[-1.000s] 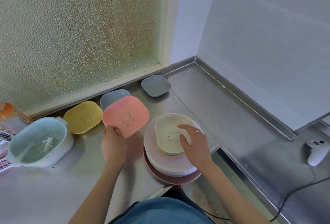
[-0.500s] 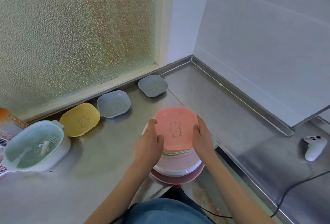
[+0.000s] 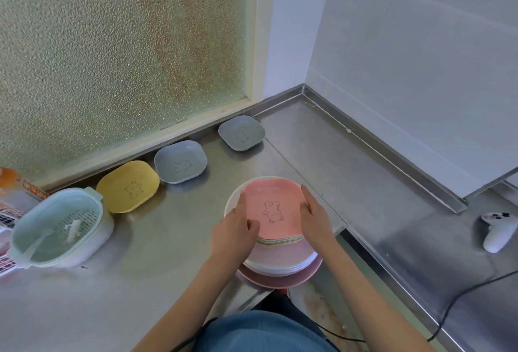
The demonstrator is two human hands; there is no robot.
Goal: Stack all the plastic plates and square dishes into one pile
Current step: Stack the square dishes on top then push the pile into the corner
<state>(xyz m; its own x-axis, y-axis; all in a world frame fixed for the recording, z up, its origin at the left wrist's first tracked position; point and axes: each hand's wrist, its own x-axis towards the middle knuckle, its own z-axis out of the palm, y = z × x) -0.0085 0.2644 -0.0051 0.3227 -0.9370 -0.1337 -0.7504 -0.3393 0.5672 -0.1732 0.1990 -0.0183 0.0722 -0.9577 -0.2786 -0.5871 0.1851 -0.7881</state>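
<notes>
A pink square dish (image 3: 273, 211) with a bear drawing lies on top of the pile of round plates and square dishes (image 3: 280, 263) at the counter's front edge. My left hand (image 3: 234, 229) holds its left rim, thumb on top. Along its right rim lies my right hand (image 3: 315, 218), its thumb on the rim. Three square dishes stand apart along the window ledge: a yellow dish (image 3: 127, 186), a blue-grey dish (image 3: 180, 165) and a grey-green dish (image 3: 241, 133).
A mint strainer basket in a white bowl (image 3: 56, 225) stands at the left, with packaging behind it. On the lower steel surface to the right lie a white game controller (image 3: 497, 231) and a black cable (image 3: 459, 301). The pile overhangs the counter's corner.
The pink dish went from my left hand, beside the pile, onto the cream dish on top. Both hands now hold its sides and it has sunk lower onto the pile.
</notes>
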